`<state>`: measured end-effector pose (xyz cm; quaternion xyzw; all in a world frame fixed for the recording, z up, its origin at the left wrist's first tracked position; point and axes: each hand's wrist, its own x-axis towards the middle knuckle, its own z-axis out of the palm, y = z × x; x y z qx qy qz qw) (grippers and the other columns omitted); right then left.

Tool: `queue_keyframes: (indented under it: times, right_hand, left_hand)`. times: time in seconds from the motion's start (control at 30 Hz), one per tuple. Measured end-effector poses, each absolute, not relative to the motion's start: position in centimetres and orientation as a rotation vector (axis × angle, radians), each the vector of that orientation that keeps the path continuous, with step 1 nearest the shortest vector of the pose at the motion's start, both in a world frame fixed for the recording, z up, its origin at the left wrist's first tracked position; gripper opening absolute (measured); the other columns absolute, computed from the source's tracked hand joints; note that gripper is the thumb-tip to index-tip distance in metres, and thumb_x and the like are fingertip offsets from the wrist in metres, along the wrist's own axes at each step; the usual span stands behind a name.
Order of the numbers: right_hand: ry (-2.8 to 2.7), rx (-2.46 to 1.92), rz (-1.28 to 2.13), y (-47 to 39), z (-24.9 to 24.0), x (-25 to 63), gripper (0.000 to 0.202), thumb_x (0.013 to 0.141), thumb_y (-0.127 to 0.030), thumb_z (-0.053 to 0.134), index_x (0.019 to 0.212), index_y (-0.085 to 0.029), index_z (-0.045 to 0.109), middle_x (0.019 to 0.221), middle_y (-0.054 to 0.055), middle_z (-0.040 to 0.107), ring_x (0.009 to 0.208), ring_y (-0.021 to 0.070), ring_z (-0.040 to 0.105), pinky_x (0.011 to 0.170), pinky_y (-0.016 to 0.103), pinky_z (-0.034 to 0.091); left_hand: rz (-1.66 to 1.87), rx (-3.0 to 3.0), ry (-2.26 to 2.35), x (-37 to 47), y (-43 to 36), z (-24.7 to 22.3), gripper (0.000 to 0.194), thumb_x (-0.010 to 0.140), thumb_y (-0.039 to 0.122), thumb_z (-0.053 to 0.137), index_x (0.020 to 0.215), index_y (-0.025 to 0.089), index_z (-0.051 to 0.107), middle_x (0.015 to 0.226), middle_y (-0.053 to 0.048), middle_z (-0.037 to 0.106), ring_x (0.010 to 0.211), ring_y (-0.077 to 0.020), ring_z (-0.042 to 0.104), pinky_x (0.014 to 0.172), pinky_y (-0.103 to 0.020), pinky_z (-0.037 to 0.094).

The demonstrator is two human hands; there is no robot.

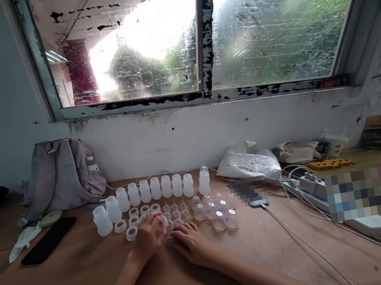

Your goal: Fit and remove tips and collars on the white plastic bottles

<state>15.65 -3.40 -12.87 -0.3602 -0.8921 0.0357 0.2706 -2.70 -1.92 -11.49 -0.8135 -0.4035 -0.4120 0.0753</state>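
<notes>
My left hand (150,234) has its fingers curled round a translucent screw ring (162,222), held just above the table. Close beside it, my right hand (193,243) has thumb and forefinger at the edge of a clear bottle teat (170,241) on the table. More teats (175,208) stand in rows just beyond my fingers. Several loose rings (132,233) lie left of my left hand, some partly hidden by it. Clear domed caps (218,221) are grouped to the right. Frosted baby bottles (133,194) without tops form a curved row behind; one capped bottle (203,181) stands at its right end.
On the left are a grey backpack (59,175), a black phone-shaped slab (49,241) and a white crumpled item (24,240). A silvery plastic bag (249,164), a charging phone (258,199), cables and a white power strip (369,225) lie on the right. A wall with a window rises behind.
</notes>
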Motion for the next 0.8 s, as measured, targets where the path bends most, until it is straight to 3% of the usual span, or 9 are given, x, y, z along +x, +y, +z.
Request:
queue_keyframes:
  times: [0.23, 0.5, 0.8]
  right_hand:
    - [-2.349, -0.966, 0.211, -2.9, -13.3, 16.0, 0.021, 0.074, -0.02, 0.052, 0.096, -0.022, 0.051, 0.094, 0.004, 0.056, 0.091, 0.0185, 0.048, 0.08, 0.032, 0.035]
    - [-2.062, -1.0, 0.353, -2.0, -13.7, 16.2, 0.026, 0.07, -0.005, 0.045, 0.09, -0.02, 0.053, 0.087, 0.004, 0.058, 0.086, 0.0173, 0.051, 0.078, 0.031, 0.04]
    - [-2.042, -0.988, 0.329, -2.3, -13.2, 16.2, 0.024, 0.07, -0.004, 0.042, 0.082, -0.02, 0.055, 0.081, 0.003, 0.058, 0.08, 0.017, 0.051, 0.074, 0.03, 0.041]
  left_hand:
    - [-1.205, -2.685, -0.993, -2.5, -2.6, -11.4, 0.01, 0.074, 0.026, 0.049, 0.081, 0.019, 0.05, 0.092, -0.007, 0.057, 0.087, -0.0171, 0.054, 0.077, -0.031, 0.045]
    - [-1.058, -2.788, -1.066, -2.3, -2.4, -11.7, 0.026, 0.073, 0.03, 0.052, 0.096, 0.019, 0.048, 0.09, -0.006, 0.057, 0.084, -0.0172, 0.055, 0.074, -0.03, 0.045]
    - [-0.898, -2.855, -1.074, -1.6, -2.2, -12.4, 0.033, 0.071, 0.033, 0.056, 0.1, 0.02, 0.048, 0.092, -0.005, 0.058, 0.086, -0.0193, 0.054, 0.076, -0.033, 0.044]
